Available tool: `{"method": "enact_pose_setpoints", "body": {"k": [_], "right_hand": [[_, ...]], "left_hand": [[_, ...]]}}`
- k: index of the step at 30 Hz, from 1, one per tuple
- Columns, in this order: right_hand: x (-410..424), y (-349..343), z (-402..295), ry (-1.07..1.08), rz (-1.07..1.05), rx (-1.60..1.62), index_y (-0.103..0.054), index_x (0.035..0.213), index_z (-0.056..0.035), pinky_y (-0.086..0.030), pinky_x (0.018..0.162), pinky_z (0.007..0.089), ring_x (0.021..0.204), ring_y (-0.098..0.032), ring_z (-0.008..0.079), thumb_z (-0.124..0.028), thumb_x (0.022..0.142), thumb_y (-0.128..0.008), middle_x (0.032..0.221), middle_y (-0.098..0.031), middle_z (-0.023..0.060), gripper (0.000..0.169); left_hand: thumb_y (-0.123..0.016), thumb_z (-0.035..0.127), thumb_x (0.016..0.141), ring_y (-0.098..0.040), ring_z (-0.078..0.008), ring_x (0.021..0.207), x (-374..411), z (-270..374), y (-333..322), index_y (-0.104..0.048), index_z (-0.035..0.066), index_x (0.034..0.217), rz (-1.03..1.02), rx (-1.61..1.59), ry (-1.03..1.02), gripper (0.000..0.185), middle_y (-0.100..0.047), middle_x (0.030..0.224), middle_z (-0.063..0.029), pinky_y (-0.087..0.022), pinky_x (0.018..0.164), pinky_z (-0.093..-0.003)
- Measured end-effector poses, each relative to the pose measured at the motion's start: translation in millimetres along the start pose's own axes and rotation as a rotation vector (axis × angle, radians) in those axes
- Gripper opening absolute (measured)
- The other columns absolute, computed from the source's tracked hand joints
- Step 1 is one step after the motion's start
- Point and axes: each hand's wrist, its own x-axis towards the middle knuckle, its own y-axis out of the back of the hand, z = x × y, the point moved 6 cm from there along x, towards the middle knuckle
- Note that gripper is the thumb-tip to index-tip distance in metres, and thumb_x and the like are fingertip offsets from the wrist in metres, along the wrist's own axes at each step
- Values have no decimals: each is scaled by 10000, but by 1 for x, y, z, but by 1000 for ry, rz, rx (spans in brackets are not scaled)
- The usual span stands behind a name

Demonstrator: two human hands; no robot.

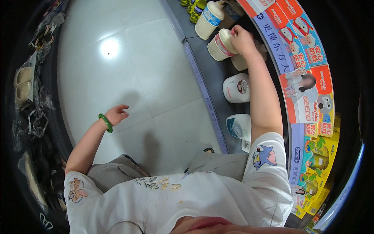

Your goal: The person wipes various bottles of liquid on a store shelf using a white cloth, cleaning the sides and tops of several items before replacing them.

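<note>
My right hand (243, 39) is at the top of a cream pump bottle with a pink label band (221, 46), its fingers curled at the cap; the exact grip is partly hidden by the hand. Beside that bottle on the dark lower shelf stands a similar cream bottle with a blue label (209, 20). Nearer to me on the shelf are a white bottle with a dark oval label (236, 88) and a white and teal bottle (239, 126). Over the tiled floor, my left hand (117, 114) hangs with fingers apart, holding nothing, a green bangle on its wrist.
An upper shelf edge (273, 38) with boxed children's toothpaste (321, 84) and yellow packages (321, 161) runs along the right. Green bottles (198, 11) stand at the shelf's far end. At the left is a rack with plastic-wrapped goods and beige slippers (23, 82).
</note>
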Motion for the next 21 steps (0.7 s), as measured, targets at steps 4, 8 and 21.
{"method": "enact_pose_setpoints", "body": {"k": [4, 8, 21], "right_hand": [[-28, 12, -50, 96, -78, 3, -576, 826, -58, -469, 697, 390, 774, -588, 369, -67, 721, -515, 801, -609, 200, 122], [-58, 23, -110, 77, -282, 155, -558, 826, -48, -429, 589, 277, 626, -525, 146, -68, 683, -571, 677, -554, 73, 145], [-131, -121, -180, 112, -774, 788, -610, 893, -73, -421, 534, 258, 614, -508, 95, -160, 727, -599, 731, -575, 20, 187]], "left_hand": [[-577, 217, 814, -571, -229, 976, 8, 35, -10, -386, 78, 1307, 3, 50, -179, 547, -589, 1067, -160, -442, 860, -325], [-662, 202, 764, -497, -273, 1114, -11, 101, -5, -170, 137, 1409, 103, -11, -333, 814, -482, 1235, -183, -411, 926, -368], [-804, 224, 620, -479, -168, 1097, 36, 97, -28, -396, 63, 1204, -155, -464, -527, 731, -525, 1141, -52, -376, 962, -338]]}}
